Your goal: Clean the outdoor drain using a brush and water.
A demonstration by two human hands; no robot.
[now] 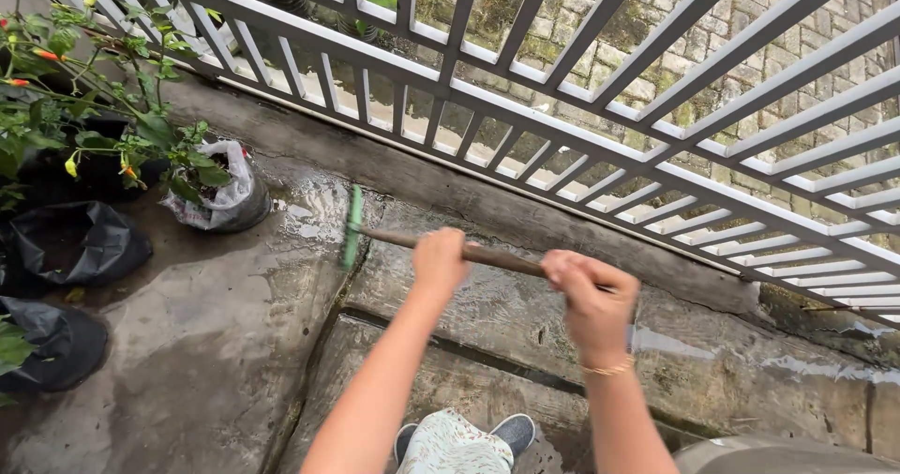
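Black grow bags [75, 240] – chilli plants [84, 80], hands [441, 260] gripping brush [352, 225]

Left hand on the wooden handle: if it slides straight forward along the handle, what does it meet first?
Probably the green brush head. The left hand grips the wooden handle, which runs bare to that head on the wet concrete floor; depth is unclear.

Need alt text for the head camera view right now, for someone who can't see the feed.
Seen from above, a person's left hand and right hand grip a wooden-handled brush with a green head, pressed to wet concrete floor. A white metal gate crosses the top; chilli plants in black grow bags stand at left.
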